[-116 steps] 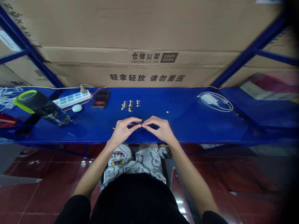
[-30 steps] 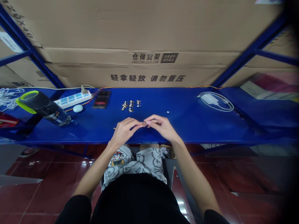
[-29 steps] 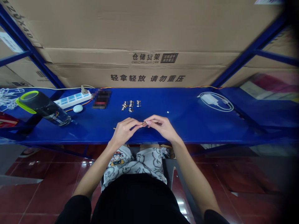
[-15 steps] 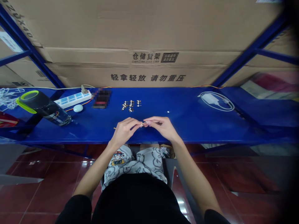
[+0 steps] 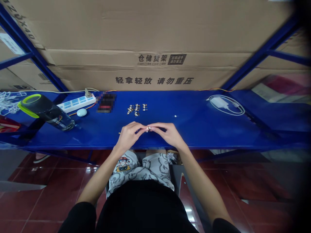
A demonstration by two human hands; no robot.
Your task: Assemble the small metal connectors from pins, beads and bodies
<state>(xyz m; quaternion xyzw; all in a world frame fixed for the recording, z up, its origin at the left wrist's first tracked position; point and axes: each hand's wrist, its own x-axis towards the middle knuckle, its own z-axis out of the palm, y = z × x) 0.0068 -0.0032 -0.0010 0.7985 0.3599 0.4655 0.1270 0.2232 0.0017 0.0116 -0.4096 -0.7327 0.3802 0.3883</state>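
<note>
Left hand (image 5: 128, 133) is pinching a tiny white-and-gold piece (image 5: 148, 129), right hand (image 5: 170, 133) gripping its other side, over the near part of the bench (image 5: 206, 134). Thing's so small, one fingertip slip could ping it away imo.

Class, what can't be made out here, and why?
Head view throughout:
Held white-and-brown piece: partly hidden by fingers of left hand and right hand.
White-and-brown tabletop pieces: too small to count.
Dark rectangular object: blurred by pixelation.
Glossy red object: cut off by left edge.
</note>
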